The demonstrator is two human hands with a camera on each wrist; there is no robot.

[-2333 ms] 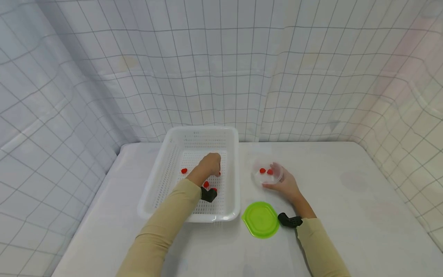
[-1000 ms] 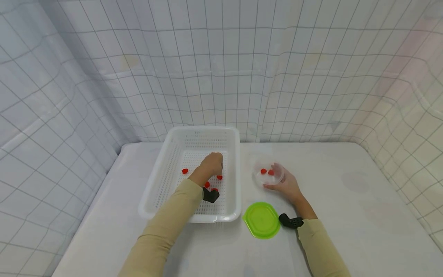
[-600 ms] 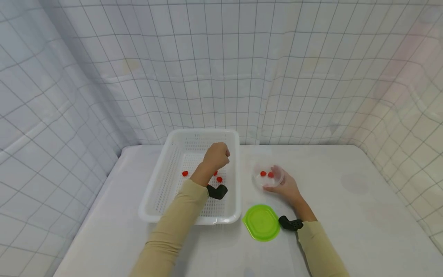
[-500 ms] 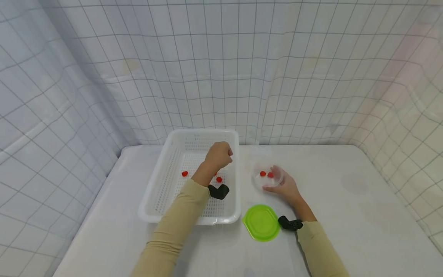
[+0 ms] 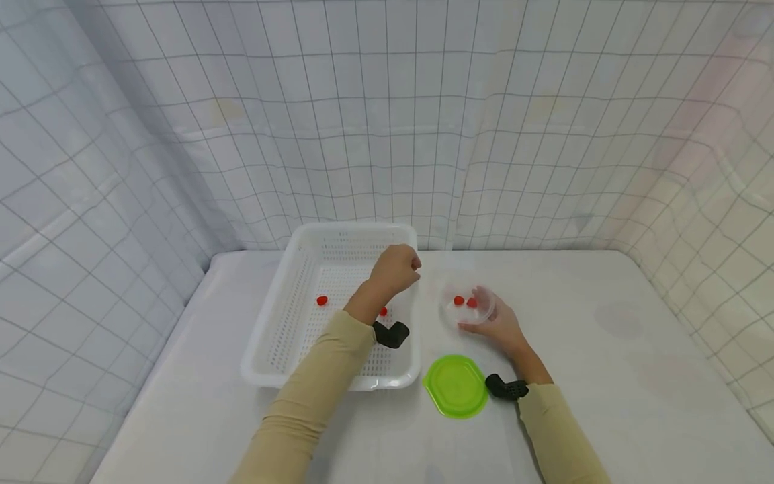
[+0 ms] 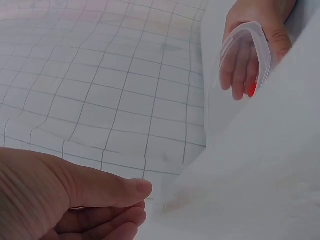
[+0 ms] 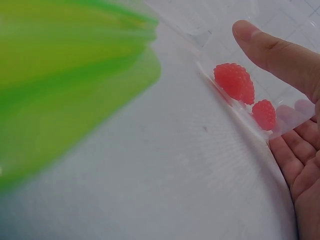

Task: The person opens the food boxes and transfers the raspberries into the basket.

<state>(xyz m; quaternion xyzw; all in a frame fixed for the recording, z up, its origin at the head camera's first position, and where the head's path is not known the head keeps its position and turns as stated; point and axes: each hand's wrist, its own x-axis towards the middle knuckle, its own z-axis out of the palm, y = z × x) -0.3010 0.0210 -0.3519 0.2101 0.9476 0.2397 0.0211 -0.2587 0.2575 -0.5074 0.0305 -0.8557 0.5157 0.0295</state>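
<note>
My left hand [image 5: 395,267] is above the right rim of a white slotted basket [image 5: 256,366], thumb against curled fingers. In the left wrist view, the left hand [image 6: 85,195] shows nothing clearly between thumb and fingertips; anything deeper inside is hidden. In the basket lie a red raspberry [image 5: 322,300] and another raspberry [image 5: 383,311], partly covered by the left wrist. My right hand [image 5: 498,326] grips a clear plastic tub [image 5: 450,312] from the right, thumb on the near side. Inside it sit two raspberries, a larger raspberry [image 7: 234,81] and a smaller raspberry [image 7: 264,115].
A green lid [image 5: 456,386] lies on the white table [image 5: 580,323] in front of the tub, right of the basket. Black straps [image 5: 391,334] sit on both wrists. Checked white curtains [image 5: 387,134] enclose the back and sides.
My left hand has risen from inside the basket and moved right to above its rim. The right hand and the tub with its two raspberries have stayed in place.
</note>
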